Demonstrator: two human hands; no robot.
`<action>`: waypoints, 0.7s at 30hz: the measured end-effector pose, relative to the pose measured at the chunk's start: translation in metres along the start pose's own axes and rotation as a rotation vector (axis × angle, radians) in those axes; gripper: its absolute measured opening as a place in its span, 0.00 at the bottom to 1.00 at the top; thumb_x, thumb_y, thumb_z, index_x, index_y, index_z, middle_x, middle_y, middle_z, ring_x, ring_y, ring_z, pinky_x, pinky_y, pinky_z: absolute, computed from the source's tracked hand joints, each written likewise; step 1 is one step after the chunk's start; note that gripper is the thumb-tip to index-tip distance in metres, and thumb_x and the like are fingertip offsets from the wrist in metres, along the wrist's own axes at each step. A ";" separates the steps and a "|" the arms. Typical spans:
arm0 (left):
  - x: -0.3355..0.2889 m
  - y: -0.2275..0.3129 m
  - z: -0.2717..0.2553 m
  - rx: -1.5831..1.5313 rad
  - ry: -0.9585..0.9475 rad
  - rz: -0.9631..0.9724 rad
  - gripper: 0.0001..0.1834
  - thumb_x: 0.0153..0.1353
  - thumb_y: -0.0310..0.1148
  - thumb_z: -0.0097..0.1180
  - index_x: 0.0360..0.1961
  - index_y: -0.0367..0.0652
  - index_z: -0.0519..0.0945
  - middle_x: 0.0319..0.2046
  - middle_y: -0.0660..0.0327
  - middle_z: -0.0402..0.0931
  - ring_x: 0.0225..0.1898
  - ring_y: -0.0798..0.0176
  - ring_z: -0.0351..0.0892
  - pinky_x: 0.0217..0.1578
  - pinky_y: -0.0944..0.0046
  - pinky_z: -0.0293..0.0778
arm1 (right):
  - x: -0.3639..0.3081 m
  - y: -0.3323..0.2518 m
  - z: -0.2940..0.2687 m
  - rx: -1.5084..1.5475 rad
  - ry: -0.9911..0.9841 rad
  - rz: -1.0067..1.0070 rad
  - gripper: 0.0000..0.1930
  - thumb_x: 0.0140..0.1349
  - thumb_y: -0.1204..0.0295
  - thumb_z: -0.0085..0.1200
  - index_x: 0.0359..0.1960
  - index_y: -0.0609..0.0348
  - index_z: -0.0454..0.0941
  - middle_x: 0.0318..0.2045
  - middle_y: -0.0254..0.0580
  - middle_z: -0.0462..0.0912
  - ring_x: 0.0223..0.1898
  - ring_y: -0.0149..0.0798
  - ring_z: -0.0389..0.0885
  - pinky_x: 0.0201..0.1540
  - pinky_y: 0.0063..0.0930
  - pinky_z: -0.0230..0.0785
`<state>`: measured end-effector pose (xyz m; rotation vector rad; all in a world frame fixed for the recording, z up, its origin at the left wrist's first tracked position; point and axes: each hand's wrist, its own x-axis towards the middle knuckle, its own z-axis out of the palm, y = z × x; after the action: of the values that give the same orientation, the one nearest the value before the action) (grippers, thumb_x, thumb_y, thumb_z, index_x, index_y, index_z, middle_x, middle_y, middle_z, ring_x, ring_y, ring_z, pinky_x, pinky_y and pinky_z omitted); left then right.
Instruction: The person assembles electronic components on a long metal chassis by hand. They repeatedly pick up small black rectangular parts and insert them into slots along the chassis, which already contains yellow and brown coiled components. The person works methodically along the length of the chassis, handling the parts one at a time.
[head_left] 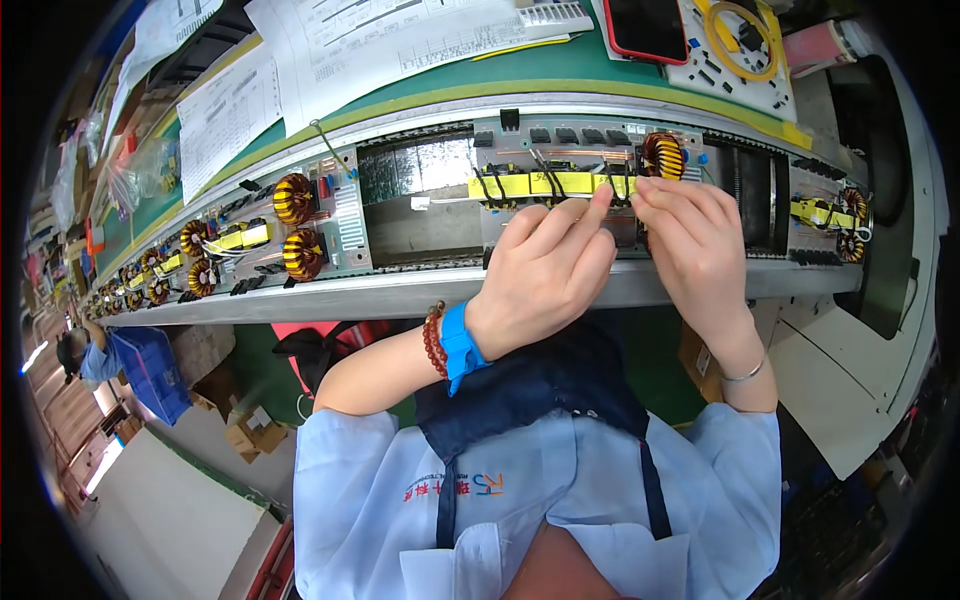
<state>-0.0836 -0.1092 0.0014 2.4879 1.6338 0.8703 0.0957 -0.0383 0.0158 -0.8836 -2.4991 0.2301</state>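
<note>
In front of me a circuit board (490,228) lies on the metal conveyor line. Across it runs a row of yellow-wrapped transformers (562,183) with black straps or leads around them. My left hand (550,258) is closed at the row's right part, its index finger reaching onto the yellow wrap. Just to the right, my right hand (697,240) pinches thumb and fingers together at the row's end. Whatever either hand grips there is too small or hidden to make out. Beyond the right fingertips stands a copper-wound ring coil (664,155), partly covered.
More boards (345,215) with coils line the conveyor leftward, and another board (815,235) sits at right. Along the back lie paper sheets (370,45), a red-edged phone (646,28) and a white foam block (735,75) with small parts and a yellow tape ring.
</note>
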 end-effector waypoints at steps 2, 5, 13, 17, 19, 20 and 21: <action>0.002 0.000 -0.008 -0.081 -0.006 -0.023 0.11 0.48 0.29 0.63 0.34 0.43 0.77 0.54 0.57 0.76 0.46 0.59 0.76 0.43 0.62 0.65 | -0.001 -0.004 0.001 -0.039 0.006 -0.001 0.10 0.49 0.78 0.59 0.35 0.62 0.81 0.40 0.36 0.83 0.45 0.37 0.79 0.49 0.33 0.68; -0.010 -0.004 -0.018 -0.026 0.050 -0.068 0.13 0.47 0.29 0.64 0.35 0.43 0.77 0.54 0.56 0.77 0.48 0.57 0.76 0.45 0.61 0.64 | -0.005 -0.009 0.002 -0.094 0.022 0.010 0.11 0.49 0.79 0.59 0.36 0.62 0.81 0.40 0.37 0.83 0.45 0.37 0.79 0.49 0.33 0.68; -0.017 -0.012 -0.020 0.078 0.063 -0.101 0.13 0.47 0.30 0.63 0.36 0.42 0.77 0.53 0.55 0.77 0.49 0.57 0.76 0.48 0.60 0.63 | -0.002 -0.015 -0.006 -0.150 -0.017 0.065 0.12 0.50 0.77 0.60 0.39 0.59 0.80 0.46 0.36 0.81 0.49 0.36 0.76 0.54 0.35 0.62; -0.016 -0.010 -0.017 0.113 0.061 -0.088 0.13 0.48 0.31 0.63 0.35 0.42 0.76 0.52 0.54 0.77 0.48 0.57 0.76 0.48 0.60 0.64 | 0.004 -0.033 -0.001 -0.090 -0.010 0.025 0.13 0.50 0.76 0.59 0.39 0.57 0.77 0.50 0.36 0.79 0.53 0.37 0.74 0.57 0.37 0.58; -0.016 -0.010 -0.015 0.123 0.072 -0.077 0.13 0.47 0.31 0.63 0.34 0.41 0.76 0.52 0.53 0.77 0.48 0.57 0.76 0.47 0.60 0.65 | 0.002 -0.034 0.010 -0.048 -0.046 0.023 0.13 0.49 0.76 0.58 0.38 0.57 0.76 0.51 0.36 0.79 0.54 0.37 0.74 0.57 0.36 0.58; -0.016 -0.010 -0.012 0.108 0.082 -0.074 0.13 0.47 0.30 0.63 0.33 0.41 0.76 0.52 0.52 0.77 0.48 0.57 0.76 0.46 0.60 0.67 | 0.002 -0.034 0.014 -0.027 -0.064 0.022 0.13 0.48 0.76 0.58 0.38 0.57 0.75 0.51 0.36 0.79 0.54 0.37 0.74 0.57 0.36 0.58; -0.018 -0.009 -0.010 0.095 0.089 -0.074 0.13 0.47 0.30 0.63 0.33 0.40 0.75 0.52 0.51 0.77 0.48 0.56 0.77 0.46 0.60 0.68 | 0.002 -0.037 0.015 -0.032 -0.048 0.030 0.10 0.50 0.75 0.56 0.35 0.57 0.74 0.50 0.38 0.80 0.53 0.38 0.75 0.56 0.35 0.60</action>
<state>-0.1012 -0.1230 -0.0006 2.4642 1.8246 0.9281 0.0664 -0.0654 0.0146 -0.9390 -2.5417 0.2244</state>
